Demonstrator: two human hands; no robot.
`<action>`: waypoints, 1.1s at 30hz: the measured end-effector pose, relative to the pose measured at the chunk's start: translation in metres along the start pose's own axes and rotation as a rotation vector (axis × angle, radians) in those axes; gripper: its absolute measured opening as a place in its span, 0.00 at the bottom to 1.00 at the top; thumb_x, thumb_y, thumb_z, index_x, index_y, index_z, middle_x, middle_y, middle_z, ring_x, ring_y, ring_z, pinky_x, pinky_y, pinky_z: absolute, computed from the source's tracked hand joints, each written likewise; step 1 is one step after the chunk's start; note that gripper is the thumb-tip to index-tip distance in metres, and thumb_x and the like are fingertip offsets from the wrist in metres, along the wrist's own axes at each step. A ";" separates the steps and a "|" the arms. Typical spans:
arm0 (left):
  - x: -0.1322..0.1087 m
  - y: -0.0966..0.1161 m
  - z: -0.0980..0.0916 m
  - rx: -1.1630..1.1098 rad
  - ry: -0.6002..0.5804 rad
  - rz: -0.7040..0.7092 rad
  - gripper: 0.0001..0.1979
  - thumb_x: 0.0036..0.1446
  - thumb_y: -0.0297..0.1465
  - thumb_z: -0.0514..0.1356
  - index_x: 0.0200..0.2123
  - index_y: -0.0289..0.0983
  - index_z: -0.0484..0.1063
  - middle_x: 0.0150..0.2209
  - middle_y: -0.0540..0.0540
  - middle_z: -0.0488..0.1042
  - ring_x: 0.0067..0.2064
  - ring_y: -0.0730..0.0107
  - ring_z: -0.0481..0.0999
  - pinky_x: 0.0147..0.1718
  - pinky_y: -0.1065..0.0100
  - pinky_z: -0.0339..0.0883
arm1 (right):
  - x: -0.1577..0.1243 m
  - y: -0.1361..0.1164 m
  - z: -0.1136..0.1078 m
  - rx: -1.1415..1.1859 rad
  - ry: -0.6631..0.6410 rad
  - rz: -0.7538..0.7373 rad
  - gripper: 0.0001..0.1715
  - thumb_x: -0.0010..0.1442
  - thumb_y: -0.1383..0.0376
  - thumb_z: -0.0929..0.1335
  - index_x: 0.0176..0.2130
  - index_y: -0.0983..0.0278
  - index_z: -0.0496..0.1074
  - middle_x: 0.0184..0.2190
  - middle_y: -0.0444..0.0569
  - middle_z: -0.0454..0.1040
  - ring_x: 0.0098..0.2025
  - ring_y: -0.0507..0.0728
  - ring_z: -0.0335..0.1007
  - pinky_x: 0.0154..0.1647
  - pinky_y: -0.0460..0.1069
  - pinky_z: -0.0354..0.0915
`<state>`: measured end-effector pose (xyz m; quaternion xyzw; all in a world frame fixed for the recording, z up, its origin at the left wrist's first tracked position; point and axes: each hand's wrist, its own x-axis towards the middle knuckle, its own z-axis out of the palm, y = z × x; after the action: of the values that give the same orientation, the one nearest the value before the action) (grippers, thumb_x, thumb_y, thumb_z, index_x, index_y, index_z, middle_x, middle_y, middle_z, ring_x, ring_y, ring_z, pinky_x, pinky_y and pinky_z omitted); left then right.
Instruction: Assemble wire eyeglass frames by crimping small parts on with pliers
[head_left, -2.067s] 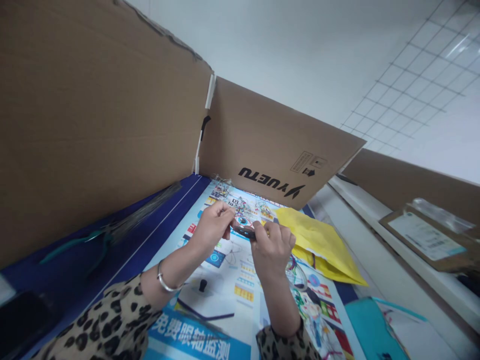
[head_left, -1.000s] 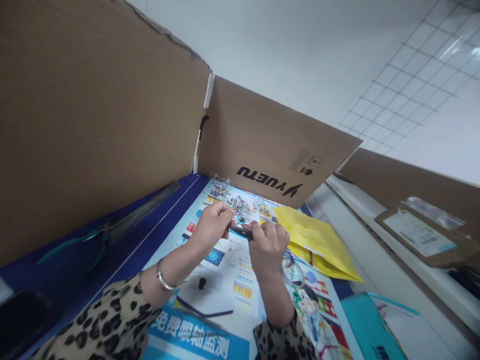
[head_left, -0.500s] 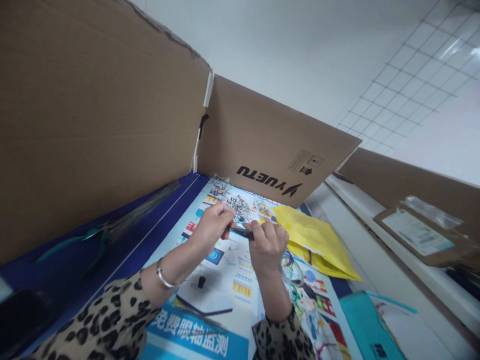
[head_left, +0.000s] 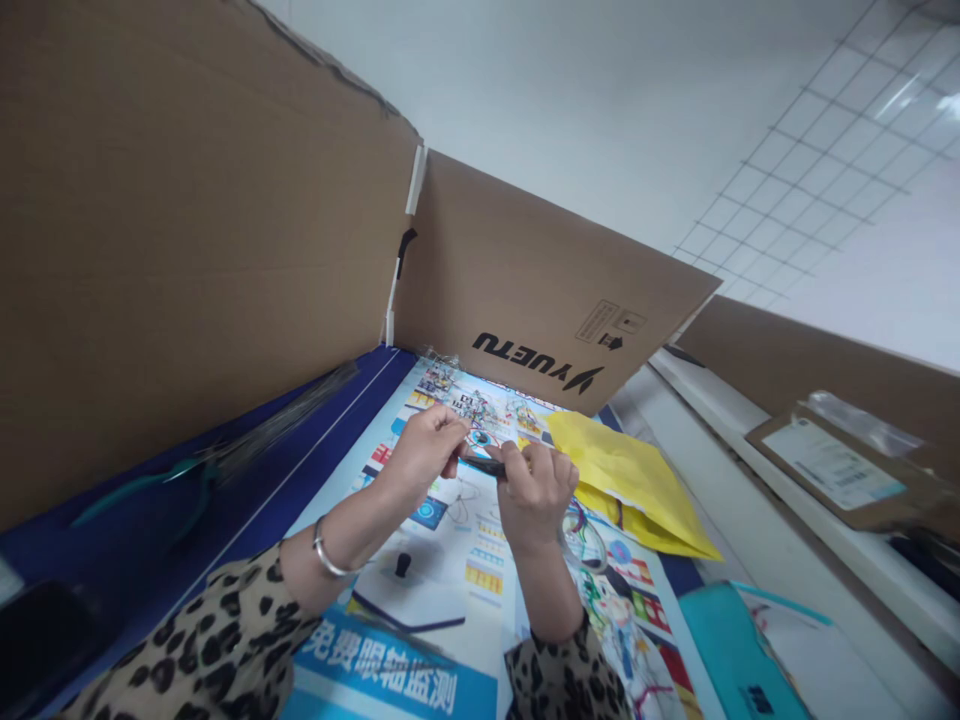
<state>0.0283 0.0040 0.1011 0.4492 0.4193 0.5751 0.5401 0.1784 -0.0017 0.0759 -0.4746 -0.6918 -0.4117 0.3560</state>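
Over the printed sheet, my left hand (head_left: pixel 431 445) is closed in a pinch; whatever lies between its fingertips is too small to make out. My right hand (head_left: pixel 536 485) is wrapped around a dark, narrow tool (head_left: pixel 482 464) that looks like pliers, its handles hidden in the palm. The tool's tip points left and reaches close to my left fingertips; whether they touch I cannot tell. Beyond the hands lie tangled thin coloured wires (head_left: pixel 476 402). Clear rings with coloured strands (head_left: pixel 583 540) lie beside my right wrist.
A yellow envelope (head_left: pixel 630 480) lies right of my right hand, with a teal pouch (head_left: pixel 739 650) nearer. Teal-handled pliers (head_left: pixel 196 470) and a bundle of thin wires (head_left: pixel 289 415) lie left. Cardboard walls (head_left: pixel 540 290) stand behind and left. A brown parcel (head_left: pixel 847 460) rests far right.
Almost nothing differs. Both hands keep the same grip and place, and the dark tool appears tilted very slightly.
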 end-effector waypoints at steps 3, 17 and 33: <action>0.000 0.000 0.000 0.033 0.005 0.023 0.11 0.50 0.33 0.56 0.20 0.36 0.60 0.17 0.54 0.65 0.13 0.82 0.59 0.11 0.77 0.51 | 0.001 0.000 0.000 -0.013 -0.008 -0.002 0.09 0.58 0.58 0.67 0.31 0.60 0.72 0.23 0.45 0.65 0.31 0.54 0.53 0.35 0.52 0.47; 0.000 0.000 0.000 0.076 0.026 0.053 0.09 0.50 0.32 0.55 0.20 0.36 0.60 0.16 0.55 0.65 0.13 0.81 0.60 0.12 0.77 0.51 | 0.001 0.000 0.003 -0.029 -0.031 0.007 0.11 0.58 0.57 0.66 0.30 0.61 0.72 0.22 0.46 0.62 0.31 0.54 0.53 0.33 0.51 0.47; 0.002 0.009 -0.007 0.179 -0.054 0.076 0.10 0.54 0.34 0.53 0.24 0.36 0.60 0.18 0.54 0.68 0.14 0.82 0.62 0.13 0.79 0.53 | 0.001 0.000 0.003 0.087 -0.208 -0.022 0.14 0.61 0.63 0.62 0.25 0.63 0.69 0.21 0.46 0.66 0.30 0.55 0.56 0.34 0.49 0.50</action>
<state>0.0196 0.0055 0.1081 0.5264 0.4373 0.5429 0.4867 0.1780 0.0015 0.0756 -0.4912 -0.7475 -0.3334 0.2980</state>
